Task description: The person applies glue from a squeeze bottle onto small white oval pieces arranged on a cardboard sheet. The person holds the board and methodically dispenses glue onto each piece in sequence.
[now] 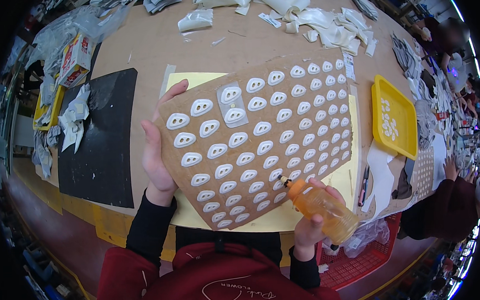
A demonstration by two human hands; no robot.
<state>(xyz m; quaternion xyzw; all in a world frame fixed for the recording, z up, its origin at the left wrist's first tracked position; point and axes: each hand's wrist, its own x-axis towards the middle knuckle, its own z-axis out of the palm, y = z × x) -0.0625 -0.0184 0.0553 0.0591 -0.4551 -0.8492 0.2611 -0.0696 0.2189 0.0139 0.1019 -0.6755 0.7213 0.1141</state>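
Note:
My left hand (156, 149) grips the left edge of a brown cardboard sheet (308, 111), holding it tilted over the table. Several rows of small white oval pieces with two holes (217, 150) lie on the sheet, and a clear rectangular piece (232, 108) covers two of them near the top. My right hand (309, 228) is closed around an orange squeeze bottle (325, 209). Its nozzle (286, 183) points at the sheet's lower edge.
A yellow tray (393, 96) with a few white pieces lies to the right. A black mat (101, 141) lies at left, a red basket (359, 258) sits at lower right, and white scraps (325, 23) are piled at the back. Another person's hand (450, 169) works at far right.

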